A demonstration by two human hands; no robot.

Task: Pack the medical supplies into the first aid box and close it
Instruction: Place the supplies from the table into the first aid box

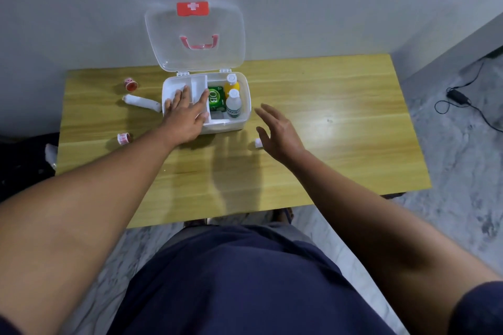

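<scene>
The clear first aid box [243, 106] stands open on the wooden table, its lid [194, 35] upright against the wall. Inside lie a green packet [217, 99], an orange bottle [232, 84] and a white bottle [233, 105]. My left hand [186, 114] rests flat, fingers spread, on the white inner tray [196, 84] at the box's left half. My right hand [277, 130] hovers open just right of the box, above a small white item [258, 143]. Left of the box lie a bandage roll [141, 102] and two red-and-white tape rolls [131, 83] [123, 138].
The table [326, 117] stands against a grey wall. A black cable and adapter [458, 95] lie on the floor at the right. A dark object sits beside the table's left edge.
</scene>
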